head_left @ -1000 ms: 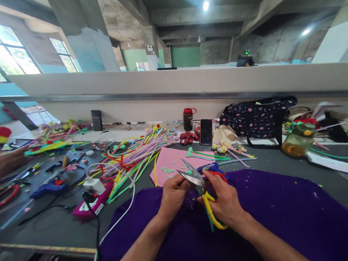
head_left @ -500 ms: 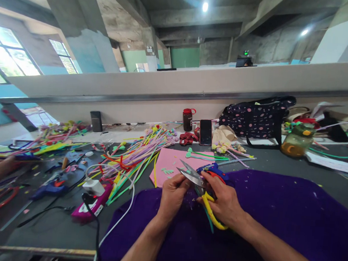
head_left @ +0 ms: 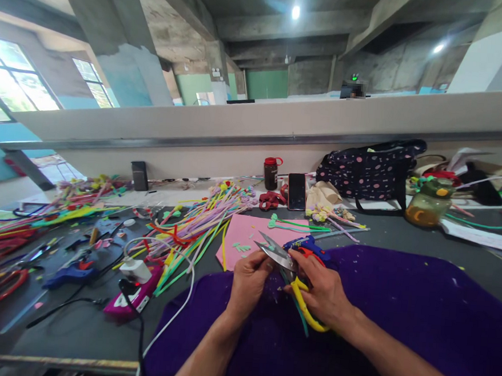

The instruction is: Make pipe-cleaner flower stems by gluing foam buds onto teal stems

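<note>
Likely stiff, light scissors (head_left: 278, 257); I'd hold yellow handle (head_left: 306, 313); right hand (head_left: 323, 287) clasps them, left hand (head_left: 249, 282) pinching, can't tell what

Scissors (head_left: 277, 255) of shiny smooth metal and yellow plastic, purple cloth (head_left: 398, 301) with a matt nap, fuzzy-looking stems (head_left: 204, 214), matt pink sheet (head_left: 248, 231), glossy magenta plastic power strip (head_left: 127, 304), glossy phone screen (head_left: 296, 192), matt dark table (head_left: 72, 339), rough concrete beam (head_left: 254, 25).
</note>
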`<move>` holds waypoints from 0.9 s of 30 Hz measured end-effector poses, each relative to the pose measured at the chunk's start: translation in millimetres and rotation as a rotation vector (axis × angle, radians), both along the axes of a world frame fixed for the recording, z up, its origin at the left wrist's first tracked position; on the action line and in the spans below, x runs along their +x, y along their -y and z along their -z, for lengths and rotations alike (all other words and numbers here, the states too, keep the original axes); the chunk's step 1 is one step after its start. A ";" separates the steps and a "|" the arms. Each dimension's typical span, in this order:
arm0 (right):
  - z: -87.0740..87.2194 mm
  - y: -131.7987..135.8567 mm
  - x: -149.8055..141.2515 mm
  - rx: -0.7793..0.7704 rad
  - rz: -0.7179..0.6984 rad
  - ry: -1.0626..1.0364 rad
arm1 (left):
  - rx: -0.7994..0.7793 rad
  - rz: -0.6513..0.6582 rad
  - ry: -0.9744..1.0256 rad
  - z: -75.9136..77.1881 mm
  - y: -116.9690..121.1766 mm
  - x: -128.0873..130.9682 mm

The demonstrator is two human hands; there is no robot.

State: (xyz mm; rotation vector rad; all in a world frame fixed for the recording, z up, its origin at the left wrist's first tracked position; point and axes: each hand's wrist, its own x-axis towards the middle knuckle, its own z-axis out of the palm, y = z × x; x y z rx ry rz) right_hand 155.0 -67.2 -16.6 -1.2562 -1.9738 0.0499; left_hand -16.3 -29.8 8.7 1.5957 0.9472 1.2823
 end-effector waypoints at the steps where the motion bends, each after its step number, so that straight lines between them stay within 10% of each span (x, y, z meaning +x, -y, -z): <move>1: 0.2 0.0 0.0 -0.006 -0.004 -0.004 | -0.002 0.001 0.000 0.1 0.0 0.1; 27: -2.4 2.7 -1.5 -0.065 0.012 -0.001 | 0.001 -0.048 -0.025 -0.7 -0.2 -0.9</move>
